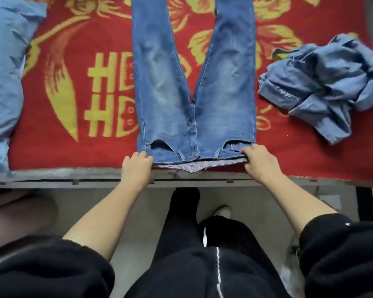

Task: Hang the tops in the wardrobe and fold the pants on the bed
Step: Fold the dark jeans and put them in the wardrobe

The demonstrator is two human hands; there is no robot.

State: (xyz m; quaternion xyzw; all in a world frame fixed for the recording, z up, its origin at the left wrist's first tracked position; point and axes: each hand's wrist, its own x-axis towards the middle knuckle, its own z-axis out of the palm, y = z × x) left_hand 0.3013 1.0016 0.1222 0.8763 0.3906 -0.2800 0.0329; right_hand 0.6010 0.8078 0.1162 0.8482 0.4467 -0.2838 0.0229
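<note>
A: Where do the pants lie?

B: Your faded blue denim jeans (194,93) lie flat, front side up, on the red blanket with the gold pattern (73,125) that covers the bed. The waistband sits at the near edge, right in front of you. The two legs run away from you and part a little.

A: And the hands?

B: Your left hand (136,166) grips the left corner of the waistband, fingers curled close together over the denim; I cannot tell where its thumb is. Your right hand (256,161) grips the right corner, fingers curled over the top, thumb below the edge. A strip of striped fabric (192,167) shows just under the waistband, between your hands.

A: What else is on the bed?

B: A crumpled blue denim garment (323,87) lies to your right, apart from the jeans. A pale blue cloth (4,82) lies at the far left.
</note>
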